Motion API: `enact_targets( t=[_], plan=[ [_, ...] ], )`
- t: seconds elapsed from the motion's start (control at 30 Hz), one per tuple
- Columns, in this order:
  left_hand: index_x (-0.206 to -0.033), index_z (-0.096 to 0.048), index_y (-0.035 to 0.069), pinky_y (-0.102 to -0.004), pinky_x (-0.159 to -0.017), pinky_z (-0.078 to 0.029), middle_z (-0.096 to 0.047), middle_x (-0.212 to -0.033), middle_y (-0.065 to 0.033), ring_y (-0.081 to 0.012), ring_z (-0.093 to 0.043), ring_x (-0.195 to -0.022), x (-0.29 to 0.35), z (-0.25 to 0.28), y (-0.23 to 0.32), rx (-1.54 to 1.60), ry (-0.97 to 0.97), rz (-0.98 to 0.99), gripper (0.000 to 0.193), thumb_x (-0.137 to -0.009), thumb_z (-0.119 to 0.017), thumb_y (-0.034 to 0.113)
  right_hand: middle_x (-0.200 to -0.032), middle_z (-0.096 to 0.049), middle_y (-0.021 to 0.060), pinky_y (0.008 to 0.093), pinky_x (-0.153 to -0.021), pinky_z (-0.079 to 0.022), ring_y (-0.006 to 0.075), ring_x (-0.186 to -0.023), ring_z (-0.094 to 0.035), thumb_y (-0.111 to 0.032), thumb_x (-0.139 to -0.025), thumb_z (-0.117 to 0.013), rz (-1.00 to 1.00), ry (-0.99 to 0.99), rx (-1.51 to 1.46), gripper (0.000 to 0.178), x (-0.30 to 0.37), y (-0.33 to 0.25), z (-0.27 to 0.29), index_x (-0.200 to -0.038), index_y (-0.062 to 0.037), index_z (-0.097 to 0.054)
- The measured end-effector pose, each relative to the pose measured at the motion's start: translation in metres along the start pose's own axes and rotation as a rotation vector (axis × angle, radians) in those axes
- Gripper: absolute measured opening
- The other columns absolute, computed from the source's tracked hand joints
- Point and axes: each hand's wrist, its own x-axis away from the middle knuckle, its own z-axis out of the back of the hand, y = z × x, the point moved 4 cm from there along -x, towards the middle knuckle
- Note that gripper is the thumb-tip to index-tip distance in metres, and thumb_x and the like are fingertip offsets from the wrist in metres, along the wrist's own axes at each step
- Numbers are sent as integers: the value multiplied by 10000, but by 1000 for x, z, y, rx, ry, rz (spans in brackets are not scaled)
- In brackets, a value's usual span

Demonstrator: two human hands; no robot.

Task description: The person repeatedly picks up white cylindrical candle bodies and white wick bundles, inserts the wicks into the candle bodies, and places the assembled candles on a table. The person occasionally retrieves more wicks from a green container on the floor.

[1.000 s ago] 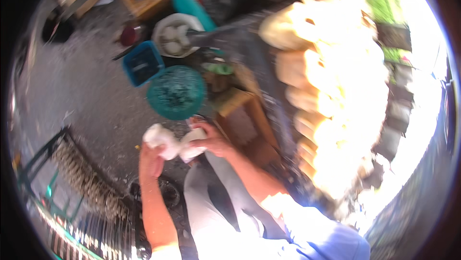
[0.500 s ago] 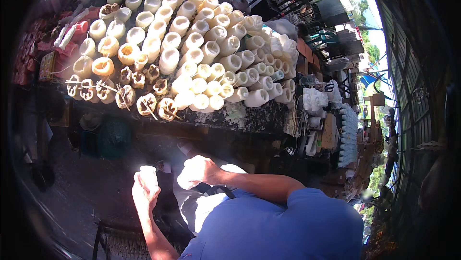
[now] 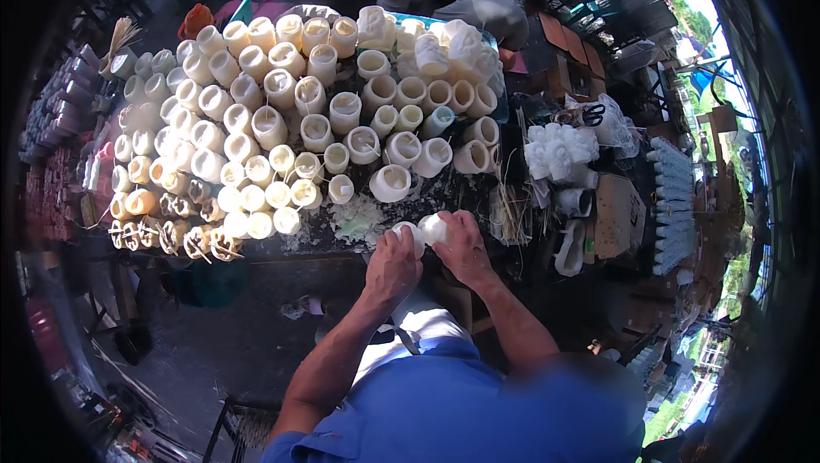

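Observation:
Both of my hands meet at the table's front edge. My left hand [image 3: 394,265] is wrapped round a white wax cup [image 3: 413,238], much of it hidden by the fingers. My right hand [image 3: 462,249] grips a second white wax piece [image 3: 434,229], rounded and pressed close against the first; whether the two touch I cannot tell. Just beyond stands a hollow white wax cup [image 3: 390,183] with its rim up. Rows of similar cream wax cups [image 3: 269,126] fill the table's middle and left, several with wicks showing.
Brown flower-shaped wax cups with sticks across them [image 3: 197,243] line the front left. Right of my hands lie dry straws [image 3: 510,211], a white wax cluster [image 3: 559,151], scissors [image 3: 591,115] and a cardboard box [image 3: 618,216]. A grey-clad person [image 3: 489,17] bends at the far side.
Both hands have come from low beside my lap up to the table's front edge, moving right and closer together. The view has turned, so the rows of cups appear shifted left.

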Motion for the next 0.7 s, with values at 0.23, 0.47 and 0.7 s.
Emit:
enact_targets(
  t=[0.23, 0.47, 0.7],
  plan=[
    [-1309, -514, -53, -480, -833, -586, -593, -1145, -242, -410, -654, -1018, -99, -38, 41, -27, 155, 9, 625, -814, -816, 178, -1309, -548, 231, 494, -1011, -510, 444, -1177, -592, -3, -758, -825, -19, 73, 35, 684, -46, 60, 23, -1392, -34, -569],
    [-1354, -524, -21, -441, -766, -600, -605, -1182, -191, -361, -683, -1004, -119, -59, 32, -143, 135, 38, 661, -849, -823, 283, -1422, -521, 289, 481, -1092, -483, 452, -1294, -562, -57, -784, -852, -5, 117, 11, 767, -60, 87, 15, -1474, -9, -519],
    [-1360, -523, -30, -422, -751, -605, -610, -1161, -193, -354, -680, -1001, -92, -47, 30, -84, 203, -49, 640, -885, -787, 308, -1441, -537, 293, 499, -1130, -454, 456, -1348, -531, -164, -837, -845, -7, 181, 69, 711, -45, 82, 25, -1450, 23, -537]
  ],
)
